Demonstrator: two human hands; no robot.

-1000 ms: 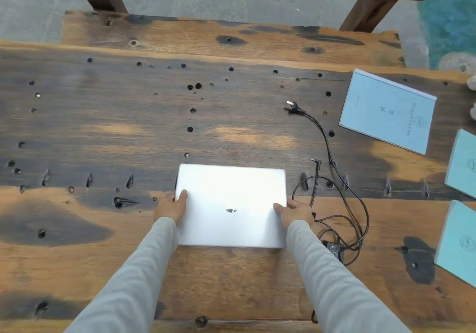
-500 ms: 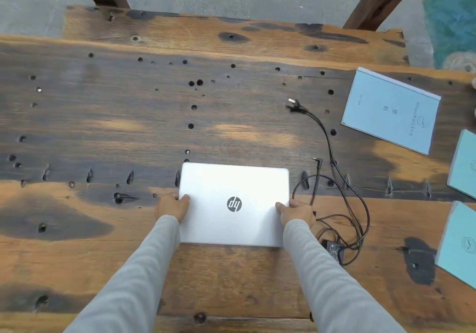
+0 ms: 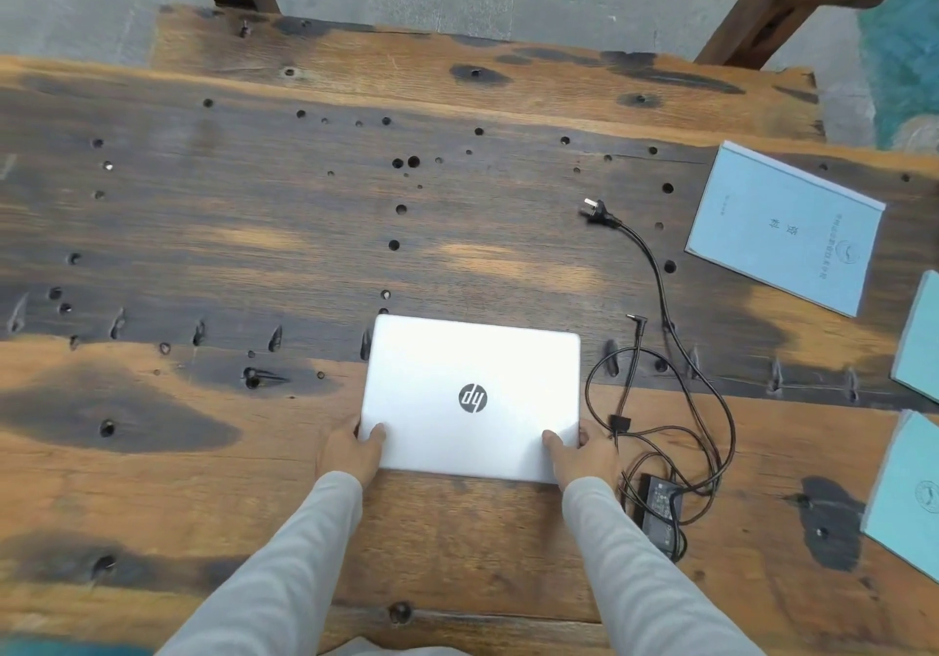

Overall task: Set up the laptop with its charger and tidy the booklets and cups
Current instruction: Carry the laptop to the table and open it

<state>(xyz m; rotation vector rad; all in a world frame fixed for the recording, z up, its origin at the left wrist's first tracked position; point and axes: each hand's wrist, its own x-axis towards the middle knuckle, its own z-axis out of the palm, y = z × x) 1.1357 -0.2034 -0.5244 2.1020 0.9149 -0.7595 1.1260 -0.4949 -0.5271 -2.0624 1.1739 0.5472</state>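
Closed laptop [image 3: 472, 396] flat on bench [image 3: 203, 259]: rigid, smooth, likely slippery; left hand [image 3: 350, 450] and right hand [image 3: 584, 452] grasping near corners, thumbs on lid.

You are looking at a rough, weathered brown wooden table [image 3: 254, 259], its planks matt, stained dark in patches and pitted with small round holes. On it lies a closed silver laptop [image 3: 470, 396] with a smooth, satin metallic-looking lid that throws a soft sheen, and a glossy dark round logo at the lid's centre. Just right of the laptop you see a black charger brick [image 3: 660, 508] of matt plastic and its thin black cable [image 3: 660, 279], rubbery and slightly shiny. Further right of the laptop lie pale blue paper booklets [image 3: 785, 229], matt and flat. Your sleeves [image 3: 284, 569] are soft light grey cloth.
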